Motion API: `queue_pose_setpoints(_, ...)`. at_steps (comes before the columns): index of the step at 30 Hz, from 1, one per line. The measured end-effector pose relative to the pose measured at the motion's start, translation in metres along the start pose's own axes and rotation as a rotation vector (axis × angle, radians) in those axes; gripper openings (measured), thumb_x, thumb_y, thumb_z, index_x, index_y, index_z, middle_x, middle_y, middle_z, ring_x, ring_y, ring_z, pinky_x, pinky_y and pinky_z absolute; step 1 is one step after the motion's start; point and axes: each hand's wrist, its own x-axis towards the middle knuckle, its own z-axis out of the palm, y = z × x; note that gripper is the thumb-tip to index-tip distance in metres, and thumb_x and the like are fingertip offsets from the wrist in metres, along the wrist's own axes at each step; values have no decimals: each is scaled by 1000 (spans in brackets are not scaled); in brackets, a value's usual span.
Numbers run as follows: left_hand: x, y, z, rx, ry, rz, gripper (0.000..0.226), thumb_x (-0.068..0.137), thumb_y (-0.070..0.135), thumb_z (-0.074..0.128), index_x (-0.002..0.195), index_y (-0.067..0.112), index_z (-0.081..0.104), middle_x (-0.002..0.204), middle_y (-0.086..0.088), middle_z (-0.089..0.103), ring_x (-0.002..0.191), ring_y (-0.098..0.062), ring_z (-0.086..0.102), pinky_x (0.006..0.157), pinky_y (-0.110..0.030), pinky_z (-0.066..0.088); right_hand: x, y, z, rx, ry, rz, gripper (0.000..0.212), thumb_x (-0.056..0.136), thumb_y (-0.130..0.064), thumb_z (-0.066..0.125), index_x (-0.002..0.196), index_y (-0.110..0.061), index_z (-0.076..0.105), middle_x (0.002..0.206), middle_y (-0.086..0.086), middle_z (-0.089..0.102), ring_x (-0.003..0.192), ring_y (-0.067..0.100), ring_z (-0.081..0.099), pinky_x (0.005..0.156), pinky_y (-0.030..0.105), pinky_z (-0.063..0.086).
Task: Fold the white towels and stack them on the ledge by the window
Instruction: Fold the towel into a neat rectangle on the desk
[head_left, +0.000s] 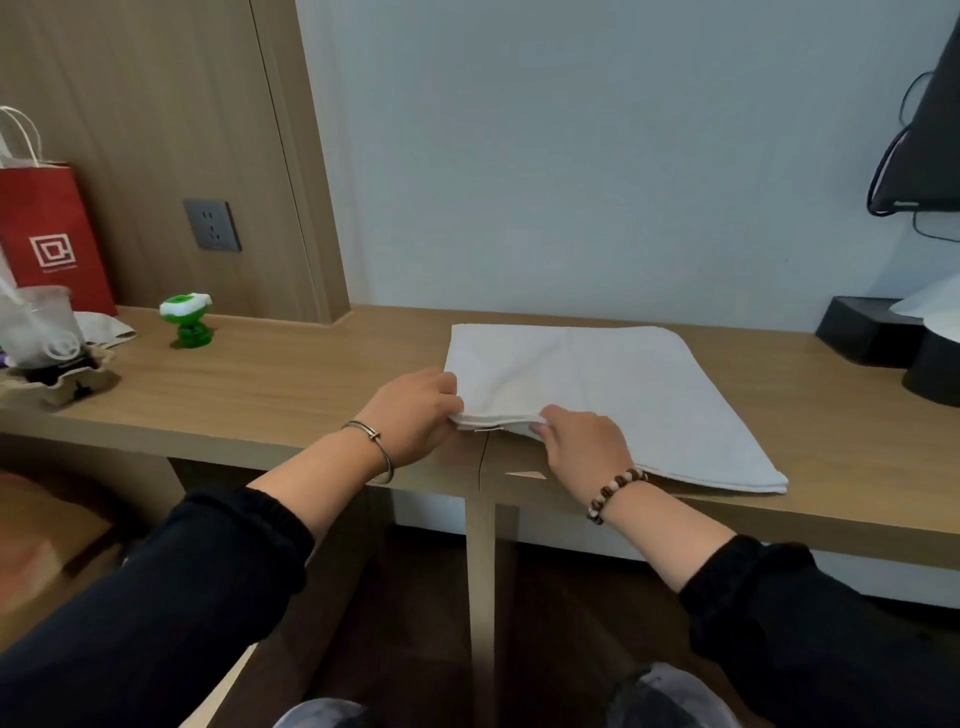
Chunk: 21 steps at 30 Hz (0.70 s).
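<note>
Head view shows us one white towel (613, 384), folded into a flat layered square, lying on the wooden desk (291, 384) right of its middle. Its far edge runs close to the pale wall and its near right corner reaches the desk's front edge.

We hold the towel's near left corner with both hands. Our left hand (410, 415) pinches the stacked layers from the left, fingers curled over the top and thumb against the edge. Our right hand (582, 447) sits just beside it on the right, fingers curled round the near edge of the same layers, which are lifted a little off the wood there. A thin metal bangle (371, 441) circles the left wrist and a bead bracelet (610, 491) the right; both arms wear dark sleeves.

Well to the left of the towel stands a small green and white toy (188, 319). Farther left, a clear plastic cup (44, 325) sits in a cardboard carrier, with a red paper bag (49, 239) behind it against the wood panel, which carries a grey wall socket (212, 225). At the far right of the desk sits a black box (862, 332).
</note>
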Motion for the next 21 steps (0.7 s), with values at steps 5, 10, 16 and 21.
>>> queue_pose_setpoints(5, 53, -1, -51, -655, 369, -522, 25, 91, 17, 57, 69, 9, 50, 62, -2, 43, 59, -14, 36, 51, -24, 25, 61, 2, -71, 179, 168, 114, 32, 100, -30, 40, 72, -13, 39, 67, 6, 51, 63, 28, 47, 56, 32, 29)
queue_pose_setpoints(10, 93, -3, -107, -830, 691, -626, 40, 97, 24, 48, 59, 19, 35, 57, 6, 33, 52, -7, 30, 44, -14, 27, 94, -1, -151, 423, 59, 1, 44, 90, -30, 60, 55, -15, 38, 53, -4, 38, 49, 10, 35, 45, 19, 25)
queue_pose_setpoints(16, 99, -14, -143, -653, 899, -698, 42, 97, 22, 45, 59, 19, 30, 56, 4, 34, 51, -9, 28, 45, -16, 28, 94, 18, -190, 337, -237, 60, 27, 87, -20, 62, 61, -16, 55, 59, -4, 49, 55, 11, 46, 49, 20, 35)
queue_pose_setpoints(21, 80, -33, -156, -550, 968, -841, 41, 99, 23, 43, 60, 17, 31, 58, 2, 37, 56, -19, 34, 50, -33, 19, 91, 32, -188, 118, 79, 298, 24, 92, -26, 57, 75, -9, 58, 65, 2, 51, 64, 23, 51, 50, 26, 32)
